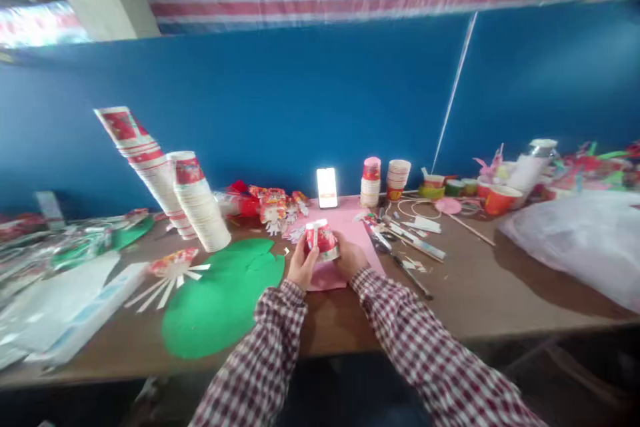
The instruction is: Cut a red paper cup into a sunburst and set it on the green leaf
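Observation:
Between my two hands I hold a red paper cup [324, 241] with white patterning, tipped on its side above a pink sheet [357, 235]. My left hand [302, 263] is closed round its left side, the thumb pressed on the front. Fingers of my right hand [349, 256] grip the right side of the cup, partly hidden behind it. A lit phone [327, 188] leans upright against the blue wall just beyond. To the left of my hands lies a large green sheet [220, 300], with a cut cup piece [175, 267] spread in strips at its edge.
Tall leaning stacks of paper cups [200, 203] stand at the left, and shorter cup stacks [371, 183] behind on the right. Pens and tools [413, 240] lie right of the pink sheet. A plastic bag [580, 240] bulges at far right. Printed cut-outs [275, 207] sit at the back.

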`<state>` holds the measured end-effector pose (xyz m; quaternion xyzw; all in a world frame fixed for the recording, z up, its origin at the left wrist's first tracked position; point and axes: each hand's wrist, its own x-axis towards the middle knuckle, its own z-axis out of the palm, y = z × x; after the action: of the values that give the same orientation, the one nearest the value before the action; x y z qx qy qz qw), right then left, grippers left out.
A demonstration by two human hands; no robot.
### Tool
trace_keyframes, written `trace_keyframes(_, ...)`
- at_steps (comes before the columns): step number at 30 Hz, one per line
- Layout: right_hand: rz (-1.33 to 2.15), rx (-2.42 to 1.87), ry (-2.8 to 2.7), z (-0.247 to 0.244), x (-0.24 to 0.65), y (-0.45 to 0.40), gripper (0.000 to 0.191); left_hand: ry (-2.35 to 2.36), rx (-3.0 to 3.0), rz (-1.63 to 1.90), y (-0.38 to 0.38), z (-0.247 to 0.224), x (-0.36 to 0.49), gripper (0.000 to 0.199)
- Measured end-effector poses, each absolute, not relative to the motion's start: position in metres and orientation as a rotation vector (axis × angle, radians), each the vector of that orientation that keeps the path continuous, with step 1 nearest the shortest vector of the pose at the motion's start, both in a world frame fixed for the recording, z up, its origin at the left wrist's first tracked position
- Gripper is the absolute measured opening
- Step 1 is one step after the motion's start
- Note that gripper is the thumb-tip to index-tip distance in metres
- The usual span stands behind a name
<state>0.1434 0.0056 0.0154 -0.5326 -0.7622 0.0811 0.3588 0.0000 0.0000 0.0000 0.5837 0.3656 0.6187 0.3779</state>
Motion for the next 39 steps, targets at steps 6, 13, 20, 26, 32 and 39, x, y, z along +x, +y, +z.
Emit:
trace_keyframes(6,0.180,-1.323,-1.897,0.010,0.151,0.016,0.032,0.877,1.750,1.594,-0.010,0.007,0.007,0.063)
trace_keyframes(13,0.125,-1.214,-1.831,0.006,0.153,0.022,0.042,1.036,2.198,1.687,-0.016,0.010,0.006,0.060)
trace_keyframes(20,0.015,-1.085,-1.731,0.016,0.158,0.013,0.042,0.948,2.601,1.747,-0.026,0.025,0.008,0.061)
trace_keyframes(26,-0.067,-0.978,-1.700,0.024,0.163,0.009,0.040,0.776,2.729,1.845,-0.028,0.023,0.009,0.061)
trace_keyframes(32,-0.097,-0.961,-1.701,0.019,0.167,0.016,0.038,0.725,2.792,1.814,-0.030,0.023,0.009,0.062)
trace_keyframes(39,-0.076,-1.007,-1.690,0.020,0.162,0.012,0.035,0.854,2.668,1.808,-0.029,0.018,0.012,0.062)
